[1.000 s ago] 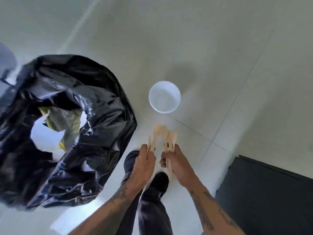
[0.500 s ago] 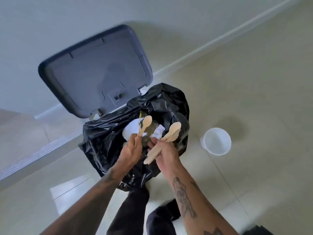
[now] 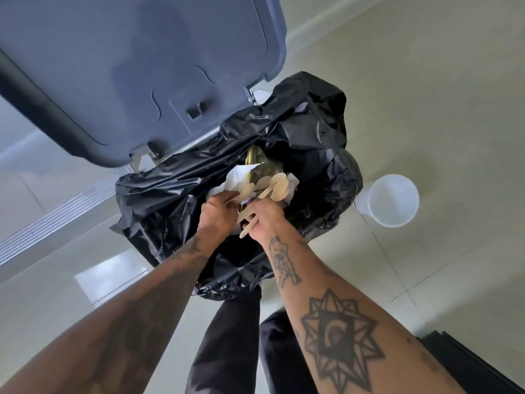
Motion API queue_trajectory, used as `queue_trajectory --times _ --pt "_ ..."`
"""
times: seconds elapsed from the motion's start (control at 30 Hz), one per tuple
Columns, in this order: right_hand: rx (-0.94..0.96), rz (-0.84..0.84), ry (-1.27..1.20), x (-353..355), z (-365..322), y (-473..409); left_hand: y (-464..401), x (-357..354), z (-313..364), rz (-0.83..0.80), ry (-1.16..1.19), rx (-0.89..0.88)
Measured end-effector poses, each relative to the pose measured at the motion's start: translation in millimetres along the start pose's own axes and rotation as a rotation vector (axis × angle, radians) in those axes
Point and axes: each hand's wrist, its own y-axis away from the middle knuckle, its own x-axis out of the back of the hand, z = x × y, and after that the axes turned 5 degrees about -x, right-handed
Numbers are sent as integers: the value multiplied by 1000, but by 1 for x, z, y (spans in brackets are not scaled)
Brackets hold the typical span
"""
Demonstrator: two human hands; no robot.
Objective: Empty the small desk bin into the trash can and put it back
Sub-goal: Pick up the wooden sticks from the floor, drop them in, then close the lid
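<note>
From my head camera: both my hands have moved over the black-lined grey lidded trash can [image 3: 312, 155]. My left hand [image 3: 218, 211] and right hand [image 3: 265, 220] pinch pale wooden spoons [image 3: 272, 186] above it, ready to drop. The small white round desk bin [image 3: 393, 200] stands on the floor just right of the can, already emptied.

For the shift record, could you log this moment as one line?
both hands: left hand, right hand hold wooden spoons | over open trash can | small bin on floor

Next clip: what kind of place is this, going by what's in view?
Probably an indoor room in a home or office, though that is uncertain. It has a pale tiled floor, a lidded trash can with a black liner, and a white wall with a baseboard.
</note>
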Motion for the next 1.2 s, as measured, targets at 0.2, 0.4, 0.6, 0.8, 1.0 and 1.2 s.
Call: queue_trajectory --times 0.2,0.4,0.6,0.8,1.0,1.2 --pt "-34 -1 -5 -20 13 -4 -1 1 0 -144 -118 17" --pt "83 5 84 4 3 15 37 20 10 15 -81 -130" --pt "208 -174 108 62 -57 103 75 30 73 80 9 -281" --pt "377 -9 251 174 -141 164 79 37 184 151 63 -468" --pt "468 15 720 152 -210 196 80 147 180 648 61 -292" --pt "908 48 1137 -10 -266 227 53 272 106 940 218 156"
